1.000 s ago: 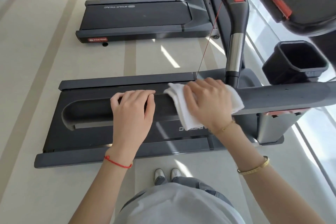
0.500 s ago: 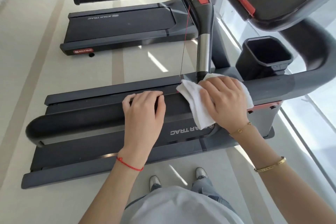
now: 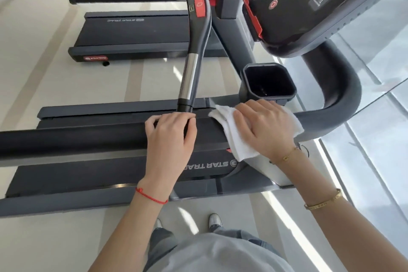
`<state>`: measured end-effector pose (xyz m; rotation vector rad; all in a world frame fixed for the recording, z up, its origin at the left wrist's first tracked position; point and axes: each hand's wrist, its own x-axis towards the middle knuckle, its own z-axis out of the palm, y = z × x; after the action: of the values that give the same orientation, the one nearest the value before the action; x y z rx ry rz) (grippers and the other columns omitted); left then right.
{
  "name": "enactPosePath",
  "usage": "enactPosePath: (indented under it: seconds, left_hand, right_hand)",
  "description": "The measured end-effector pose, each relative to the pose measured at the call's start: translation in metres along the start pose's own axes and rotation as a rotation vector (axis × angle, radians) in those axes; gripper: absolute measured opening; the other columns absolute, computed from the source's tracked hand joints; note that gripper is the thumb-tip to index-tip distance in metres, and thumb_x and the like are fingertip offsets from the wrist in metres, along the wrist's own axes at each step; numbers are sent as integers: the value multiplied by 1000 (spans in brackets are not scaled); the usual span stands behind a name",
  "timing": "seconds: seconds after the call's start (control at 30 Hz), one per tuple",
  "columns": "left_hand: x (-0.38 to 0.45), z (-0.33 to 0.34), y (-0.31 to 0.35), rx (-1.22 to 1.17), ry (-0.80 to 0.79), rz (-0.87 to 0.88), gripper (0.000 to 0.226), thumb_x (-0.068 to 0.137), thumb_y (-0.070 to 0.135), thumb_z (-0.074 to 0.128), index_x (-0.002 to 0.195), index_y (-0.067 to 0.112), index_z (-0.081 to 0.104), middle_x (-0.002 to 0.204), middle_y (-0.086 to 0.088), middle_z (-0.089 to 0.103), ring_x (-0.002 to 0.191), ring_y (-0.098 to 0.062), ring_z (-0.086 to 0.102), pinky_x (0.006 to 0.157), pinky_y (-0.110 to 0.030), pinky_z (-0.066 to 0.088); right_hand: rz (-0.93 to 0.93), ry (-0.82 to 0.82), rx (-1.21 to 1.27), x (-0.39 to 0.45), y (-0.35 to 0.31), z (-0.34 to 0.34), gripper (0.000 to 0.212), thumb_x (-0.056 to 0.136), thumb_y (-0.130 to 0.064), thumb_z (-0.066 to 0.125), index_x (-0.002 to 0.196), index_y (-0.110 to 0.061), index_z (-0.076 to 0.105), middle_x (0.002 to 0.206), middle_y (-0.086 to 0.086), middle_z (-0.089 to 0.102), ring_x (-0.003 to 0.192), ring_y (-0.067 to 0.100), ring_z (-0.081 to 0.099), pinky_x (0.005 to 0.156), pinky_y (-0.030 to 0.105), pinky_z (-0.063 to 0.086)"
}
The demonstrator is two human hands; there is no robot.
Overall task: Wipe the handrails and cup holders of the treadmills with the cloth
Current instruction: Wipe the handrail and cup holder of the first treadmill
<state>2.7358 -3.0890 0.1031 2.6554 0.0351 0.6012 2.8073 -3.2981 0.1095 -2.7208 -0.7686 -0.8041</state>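
Near handrail (image 3: 72,139) runs left-right across the view, long axis horizontal, dark padded, its free end out of frame at the left. Left hand (image 3: 170,137) sits on it about mid-frame, fingers curled over the far edge and holding the rail; looks like bracing, no cloth in it. Just behind that hand the centre grip bar (image 3: 194,51) rises away at a slight tilt, black with a chrome section and a red pad near the top.

Right of the left hand, near it but apart: white cloth (image 3: 238,139) draped over the rail, lower corner hanging toward the deck (image 3: 209,165) with the STAR TRAC lettering. Right hand (image 3: 265,126) lies on top of the cloth, fingers spread and fairly flat, pressing it onto the rail; I can't tell if the thumb wraps under.

Key relation: the nearer cup holder (image 3: 268,83) is just beyond the right hand's fingertips, opening up, almost touching the cloth's far edge. Further right the rail curves up and back toward the console (image 3: 309,6). A second cup holder (image 3: 229,0) sits beyond the console's left edge.

Judgement: the cloth hand is the nearer one for both targets. Next is either a slide right along the rail's axis into the bend or a short lift forward into the cup holder.
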Motion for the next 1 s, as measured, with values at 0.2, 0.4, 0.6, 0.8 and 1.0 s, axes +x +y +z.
enactPosePath:
  seconds: [0.2,0.4,0.6,0.8,1.0]
  left_hand:
    - [-3,4,2,33,19,-11,28,102,29,43,108,23,70,103,11,71,97,-10,63,98,-28,28]
    - [-3,4,0,43,-7,-5,24,103,26,47,109,24,69,105,13,71,99,-10,63,101,-34,32]
    - [-3,1,-3,31,-19,15,31,102,32,41,113,22,68,106,10,70,99,-10,63,98,-31,31]
    - [-3,1,-4,38,-33,20,33,102,33,38,113,23,68,106,11,70,101,-8,62,101,-30,30]
    - [-3,0,-6,19,-52,27,34,102,31,37,112,18,67,113,6,68,107,-14,61,101,-32,32]
  right_hand:
    - [-222,11,-44,-33,9,-4,40,102,-36,39,127,-14,60,122,4,62,106,27,57,92,40,42]
    - [1,30,4,-5,0,5,31,99,-31,42,77,-20,62,70,-3,59,66,22,52,66,35,44]
    - [-185,-70,34,-4,-13,7,35,103,-36,36,104,-17,66,91,0,65,80,24,56,75,37,45]
    - [4,1,22,-20,22,-7,30,101,-31,41,99,-18,68,90,-2,65,82,24,56,77,38,44]
    - [-93,-98,18,8,-35,16,40,102,-37,31,86,-18,62,76,-1,59,67,23,49,66,36,38]
